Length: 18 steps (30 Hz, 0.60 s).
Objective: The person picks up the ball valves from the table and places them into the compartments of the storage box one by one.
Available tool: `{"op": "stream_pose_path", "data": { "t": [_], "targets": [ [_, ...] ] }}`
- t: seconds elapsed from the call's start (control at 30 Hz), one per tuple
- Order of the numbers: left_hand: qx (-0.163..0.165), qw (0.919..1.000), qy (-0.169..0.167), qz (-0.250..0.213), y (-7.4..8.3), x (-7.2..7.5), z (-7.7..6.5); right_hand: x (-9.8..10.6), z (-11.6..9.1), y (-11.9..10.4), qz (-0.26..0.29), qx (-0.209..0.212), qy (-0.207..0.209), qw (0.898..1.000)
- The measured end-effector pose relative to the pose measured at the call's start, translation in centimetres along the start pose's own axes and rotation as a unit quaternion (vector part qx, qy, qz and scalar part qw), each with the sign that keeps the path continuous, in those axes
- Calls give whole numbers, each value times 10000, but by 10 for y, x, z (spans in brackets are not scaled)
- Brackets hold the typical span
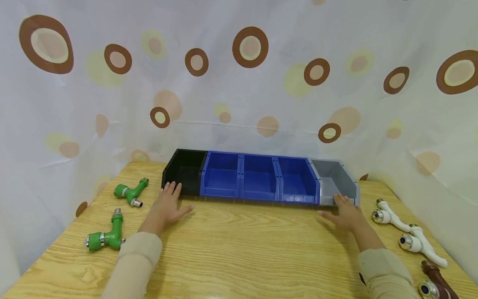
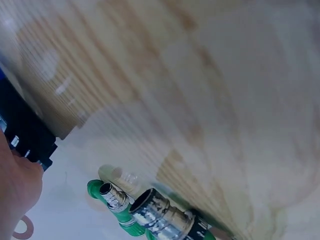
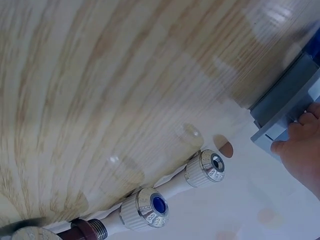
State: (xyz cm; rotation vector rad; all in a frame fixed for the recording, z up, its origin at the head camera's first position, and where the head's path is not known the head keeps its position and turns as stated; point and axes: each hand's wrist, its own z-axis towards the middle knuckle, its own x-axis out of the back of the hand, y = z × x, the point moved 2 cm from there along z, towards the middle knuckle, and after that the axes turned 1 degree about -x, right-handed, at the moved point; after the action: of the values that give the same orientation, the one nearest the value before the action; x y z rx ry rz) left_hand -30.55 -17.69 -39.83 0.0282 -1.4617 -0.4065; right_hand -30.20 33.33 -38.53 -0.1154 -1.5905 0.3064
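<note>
A row of joined storage bins stands on the wooden table: a black bin (image 1: pixel 185 176) at the left end, several blue bins (image 1: pixel 259 176) in the middle, a grey bin (image 1: pixel 333 179) at the right end. My left hand (image 1: pixel 167 207) rests its fingers on the front edge of the black bin, thumb spread to the side. At the other end, my right hand (image 1: pixel 345 214) lays its fingers on the front lip of the grey bin, its thumb also spread. The right wrist view shows those fingers (image 3: pixel 302 125) on the grey lip. Neither hand holds a loose thing.
Two green taps (image 1: pixel 112 232) lie left of my left arm. To the right are two white taps (image 1: pixel 418 245) and a brown tap (image 1: pixel 437 282), partly cut off by the frame. Behind the bins hangs a white curtain (image 1: pixel 224 95) with brown rings.
</note>
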Motion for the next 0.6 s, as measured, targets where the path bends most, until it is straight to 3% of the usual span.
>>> {"op": "stream_pose_path", "data": {
  "t": [0.27,0.6],
  "targets": [
    [9,9997,-28,229,-3,0,2,1,-1,2,31,-3,-71,10000],
    [91,9998,-12,148,-2,-1,3,1,0,10,-71,-41,-62,9999]
  ]
}}
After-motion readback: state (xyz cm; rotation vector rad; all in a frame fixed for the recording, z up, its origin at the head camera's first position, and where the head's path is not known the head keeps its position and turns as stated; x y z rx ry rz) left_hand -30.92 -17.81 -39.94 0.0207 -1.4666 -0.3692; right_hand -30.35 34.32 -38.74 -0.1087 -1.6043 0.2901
